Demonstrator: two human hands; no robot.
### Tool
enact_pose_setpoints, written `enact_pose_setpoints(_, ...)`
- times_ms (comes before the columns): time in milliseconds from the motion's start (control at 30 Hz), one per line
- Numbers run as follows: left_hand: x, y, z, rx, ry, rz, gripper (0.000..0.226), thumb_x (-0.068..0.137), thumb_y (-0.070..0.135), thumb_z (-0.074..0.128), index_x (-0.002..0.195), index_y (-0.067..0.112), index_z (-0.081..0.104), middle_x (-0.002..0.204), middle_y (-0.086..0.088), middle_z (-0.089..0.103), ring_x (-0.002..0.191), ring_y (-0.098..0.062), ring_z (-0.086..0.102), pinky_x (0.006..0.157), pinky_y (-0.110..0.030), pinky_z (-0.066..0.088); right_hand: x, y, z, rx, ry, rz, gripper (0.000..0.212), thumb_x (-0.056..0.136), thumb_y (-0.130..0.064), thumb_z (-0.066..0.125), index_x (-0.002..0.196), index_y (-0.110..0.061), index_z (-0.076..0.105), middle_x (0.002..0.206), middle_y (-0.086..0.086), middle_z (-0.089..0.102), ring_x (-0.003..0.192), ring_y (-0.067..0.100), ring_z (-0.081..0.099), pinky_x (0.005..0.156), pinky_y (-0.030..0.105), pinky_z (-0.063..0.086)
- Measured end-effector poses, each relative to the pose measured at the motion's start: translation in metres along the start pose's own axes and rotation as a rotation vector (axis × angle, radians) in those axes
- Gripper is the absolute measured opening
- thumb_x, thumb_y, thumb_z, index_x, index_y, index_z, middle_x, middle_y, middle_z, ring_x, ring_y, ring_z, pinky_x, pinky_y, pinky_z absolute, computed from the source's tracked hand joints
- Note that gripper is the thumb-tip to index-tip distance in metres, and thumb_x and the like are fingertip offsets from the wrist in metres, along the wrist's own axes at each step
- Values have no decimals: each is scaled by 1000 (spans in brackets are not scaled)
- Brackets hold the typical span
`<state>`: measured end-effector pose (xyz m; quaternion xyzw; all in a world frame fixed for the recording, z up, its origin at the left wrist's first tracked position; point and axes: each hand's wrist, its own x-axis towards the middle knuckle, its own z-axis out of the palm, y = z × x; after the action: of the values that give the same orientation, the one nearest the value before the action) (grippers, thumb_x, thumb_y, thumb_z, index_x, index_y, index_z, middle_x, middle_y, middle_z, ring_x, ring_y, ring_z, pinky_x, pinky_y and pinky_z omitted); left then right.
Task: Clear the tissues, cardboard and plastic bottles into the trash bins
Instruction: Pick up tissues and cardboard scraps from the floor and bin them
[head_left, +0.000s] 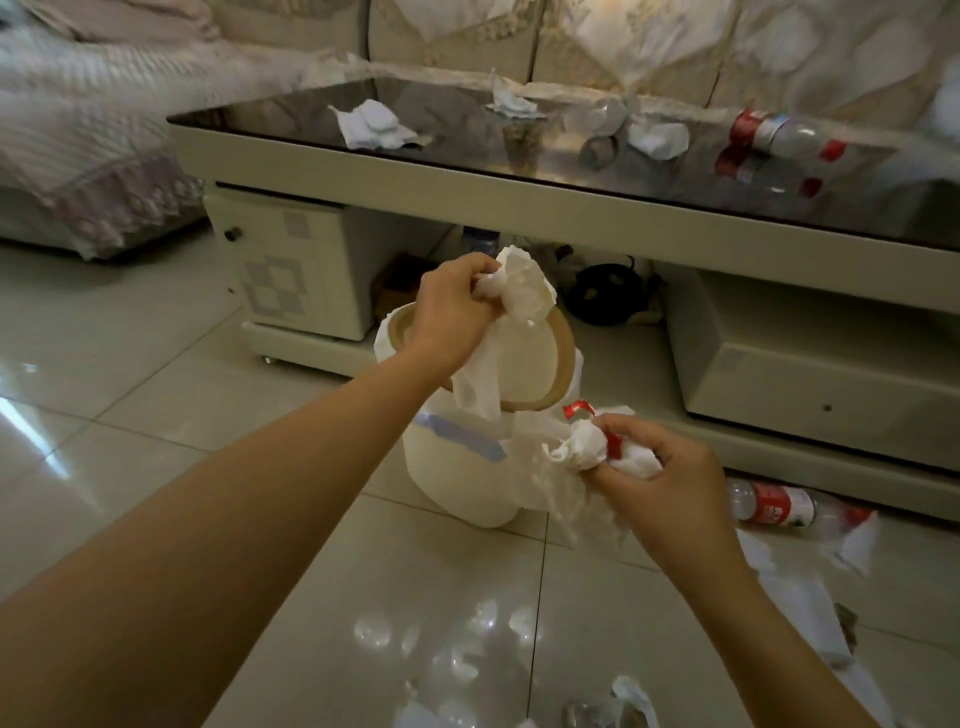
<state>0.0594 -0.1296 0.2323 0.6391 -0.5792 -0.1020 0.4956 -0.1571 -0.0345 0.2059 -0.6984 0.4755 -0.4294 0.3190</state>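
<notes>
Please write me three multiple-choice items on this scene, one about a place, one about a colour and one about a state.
1. Where does the trash bin stand?
A. On the glass table top
B. On the tiled floor in front of the coffee table
C. On the sofa

2. What colour is the label of the plastic bottle lying on the floor?
A. Red
B. Green
C. Blue

3. What is the left hand doing?
A. Resting flat on the table
B. Hanging with nothing in it
C. Gripping a crumpled tissue over the bin

Answers:
1 B: the bin sits on the floor tiles before the coffee table.
2 A: a red label wraps the bottle.
3 C: its fingers curl round the white tissue above the bin's rim; the right hand grips another wad of tissue.
</notes>
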Motion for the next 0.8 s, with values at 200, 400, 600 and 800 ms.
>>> enact_pose_setpoints(200, 12, -15, 17, 67, -9, -11, 21, 93, 10, 52, 109, 17, 62, 99, 0, 62, 88, -15, 57, 69, -15, 41, 4, 13, 1, 57, 12, 79, 27, 72, -17, 79, 81, -41, 68, 84, -23, 68, 79, 0, 64, 68, 29, 58)
enact_pose_setpoints(400, 10, -33, 21, 369, -370, -95, 55, 93, 32, 51, 146, 27, 33, 135, -2, 52, 117, -21, 52, 90, -34, 45, 18, 9, 6, 69, 34, 88, 24, 73, -15, 79, 80, -36, 72, 79, -17, 70, 76, 3, 65, 70, 32, 58)
enact_pose_setpoints(600, 4, -48, 7, 180, -117, -133, 38, 96, 34, 44, 133, 29, 48, 102, 7, 65, 81, -9, 60, 73, -29, 52, 65, -8, 26, 39, 72, 25, 19, 76, -22, 77, 90, -34, 73, 81, -14, 69, 79, 2, 64, 66, 23, 57)
enact_pose_setpoints(800, -10, -66, -8, 75, -50, -108, 25, 99, 35, 42, 118, 28, 57, 101, 14, 58, 90, -5, 55, 72, -23, 45, 122, -19, 70, -67, 142, -118, 22, 82, -25, 72, 103, -23, 70, 93, -10, 68, 82, 2, 60, 66, 14, 49)
